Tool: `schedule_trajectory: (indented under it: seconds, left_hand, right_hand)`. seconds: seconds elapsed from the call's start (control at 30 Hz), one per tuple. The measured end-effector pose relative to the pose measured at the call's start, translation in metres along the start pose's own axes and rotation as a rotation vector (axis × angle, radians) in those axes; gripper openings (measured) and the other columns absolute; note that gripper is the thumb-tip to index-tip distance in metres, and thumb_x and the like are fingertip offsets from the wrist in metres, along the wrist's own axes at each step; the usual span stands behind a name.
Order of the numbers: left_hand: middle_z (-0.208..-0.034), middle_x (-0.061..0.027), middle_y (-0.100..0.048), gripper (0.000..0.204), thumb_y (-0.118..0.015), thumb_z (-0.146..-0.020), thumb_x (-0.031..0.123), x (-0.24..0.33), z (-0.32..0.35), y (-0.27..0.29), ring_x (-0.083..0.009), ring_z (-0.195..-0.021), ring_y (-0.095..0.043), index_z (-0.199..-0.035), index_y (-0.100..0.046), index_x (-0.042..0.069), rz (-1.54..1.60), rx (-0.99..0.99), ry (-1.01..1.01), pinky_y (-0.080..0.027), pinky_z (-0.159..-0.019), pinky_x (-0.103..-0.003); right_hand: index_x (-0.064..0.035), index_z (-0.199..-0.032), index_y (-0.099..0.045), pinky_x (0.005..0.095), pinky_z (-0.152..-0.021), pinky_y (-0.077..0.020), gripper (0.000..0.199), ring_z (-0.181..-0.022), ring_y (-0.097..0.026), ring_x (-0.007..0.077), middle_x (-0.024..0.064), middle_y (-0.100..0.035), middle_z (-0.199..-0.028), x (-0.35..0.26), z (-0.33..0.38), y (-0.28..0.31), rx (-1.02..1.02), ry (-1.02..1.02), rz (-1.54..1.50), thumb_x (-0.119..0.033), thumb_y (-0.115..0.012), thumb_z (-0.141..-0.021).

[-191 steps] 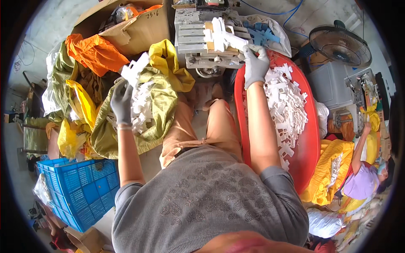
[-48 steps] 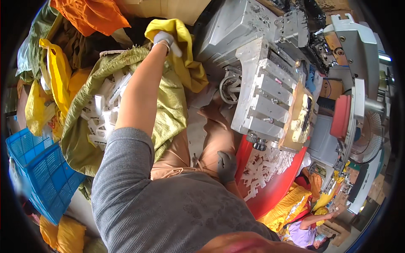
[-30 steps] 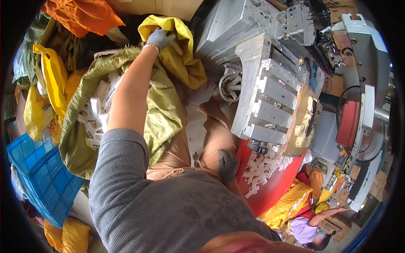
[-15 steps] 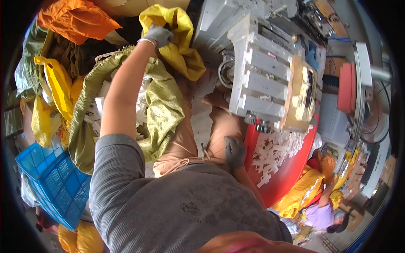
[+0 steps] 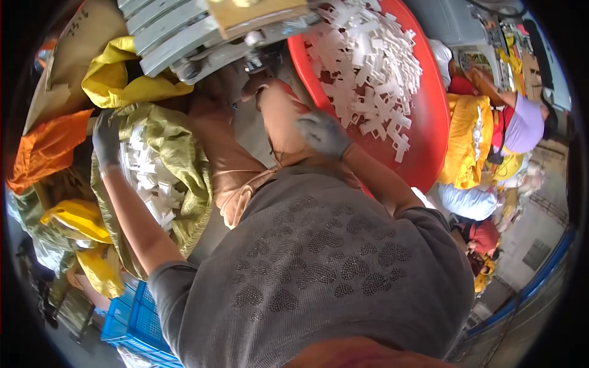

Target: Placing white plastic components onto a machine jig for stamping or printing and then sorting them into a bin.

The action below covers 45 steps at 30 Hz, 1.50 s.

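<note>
An olive woven sack (image 5: 188,144) stands open in front of me at the left, holding several small white plastic pieces (image 5: 147,175). My left hand (image 5: 106,140), in a grey glove, is closed on the sack's far-left rim. Over my right thigh, beside the red basin's near-left edge, is my right hand (image 5: 324,132), also gloved in grey. Its loosely stretched fingers are slightly blurred, and nothing shows in them. The big red basin (image 5: 426,153) holds a heap of white plastic pieces (image 5: 368,67).
A grey slotted machine table (image 5: 178,40) stands ahead, with a yellow sack (image 5: 123,80) below its left side. Orange cloth (image 5: 49,147), yellow bags (image 5: 80,219) and a blue crate (image 5: 132,319) lie left. Other people (image 5: 521,126) sit at the right near a yellow-orange sack (image 5: 469,138).
My view has turned to the right. My left hand has left the yellow sack and come to the olive sack's rim. My right hand has lifted from my thigh toward the basin.
</note>
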<state>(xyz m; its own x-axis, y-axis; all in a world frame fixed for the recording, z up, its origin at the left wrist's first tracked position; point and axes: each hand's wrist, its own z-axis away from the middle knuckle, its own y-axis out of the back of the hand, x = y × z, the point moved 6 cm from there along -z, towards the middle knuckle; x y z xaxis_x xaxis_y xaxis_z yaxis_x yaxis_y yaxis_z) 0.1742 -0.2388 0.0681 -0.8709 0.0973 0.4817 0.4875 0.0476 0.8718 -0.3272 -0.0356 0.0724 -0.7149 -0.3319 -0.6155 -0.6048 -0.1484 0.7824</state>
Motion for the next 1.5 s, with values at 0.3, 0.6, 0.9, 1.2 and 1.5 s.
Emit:
schedule_trajectory:
  seconds: [0.3, 0.6, 0.9, 1.2, 1.5]
  left_hand:
    - [-0.107, -0.0063, -0.067, 0.023, -0.055, -0.090, 0.017, 0.087, 0.154, 0.007, -0.0175, -0.096, -0.065, -0.109, -0.066, 0.010, 0.038, 0.135, 0.149, -0.051, -0.084, -0.030]
    - [-0.104, -0.0073, -0.067, 0.024, -0.055, -0.090, 0.016, 0.156, 0.175, 0.013, -0.0154, -0.099, -0.061, -0.107, -0.066, 0.004, 0.074, 0.124, 0.146, -0.045, -0.088, -0.028]
    - [-0.099, -0.0140, -0.066, 0.019, -0.058, -0.084, 0.009, 0.241, 0.139, 0.010, -0.0283, -0.094, -0.063, -0.100, -0.065, 0.003, 0.141, 0.135, -0.119, -0.048, -0.084, -0.034]
    - [-0.097, -0.0146, -0.066, 0.017, -0.057, -0.085, 0.009, 0.229, 0.174, 0.017, -0.0294, -0.090, -0.064, -0.097, -0.065, 0.001, 0.185, 0.139, -0.055, -0.049, -0.080, -0.034]
    - [-0.097, -0.0155, -0.066, 0.019, -0.056, -0.085, 0.010, 0.213, 0.182, -0.002, -0.0289, -0.093, -0.063, -0.099, -0.065, 0.000, 0.256, 0.123, -0.007, -0.048, -0.083, -0.034]
  right_hand:
    - [-0.0135, -0.127, -0.046, 0.0423, -0.094, -0.0428, 0.060, -0.112, -0.054, 0.0337, 0.0162, -0.057, -0.121, 0.247, 0.110, 0.013, -0.019, -1.164, 0.164, -0.046, -0.057, -0.079]
    - [-0.0066, -0.105, -0.062, 0.0328, -0.084, -0.0489, 0.033, -0.095, -0.064, 0.0266, 0.0161, -0.065, -0.101, 0.233, 0.088, -0.044, 0.257, -0.887, -0.257, -0.024, -0.062, -0.077]
    - [-0.0043, -0.123, -0.051, 0.0232, -0.080, -0.0442, 0.037, -0.092, -0.055, 0.0119, 0.0043, -0.059, -0.105, 0.187, 0.042, -0.045, 0.340, -0.553, -1.218, -0.003, -0.052, -0.086]
    - [-0.0118, -0.113, -0.056, 0.0363, -0.076, -0.0561, 0.025, -0.094, -0.062, 0.0228, 0.0075, -0.063, -0.105, 0.185, 0.051, 0.021, 0.280, -0.665, -1.871, -0.006, -0.054, -0.089]
    - [-0.0076, -0.101, -0.057, 0.0273, -0.068, -0.0500, 0.022, -0.079, -0.056, 0.0130, 0.0018, -0.059, -0.092, 0.201, 0.069, -0.004, 0.617, -0.684, -1.772, 0.002, -0.050, -0.083]
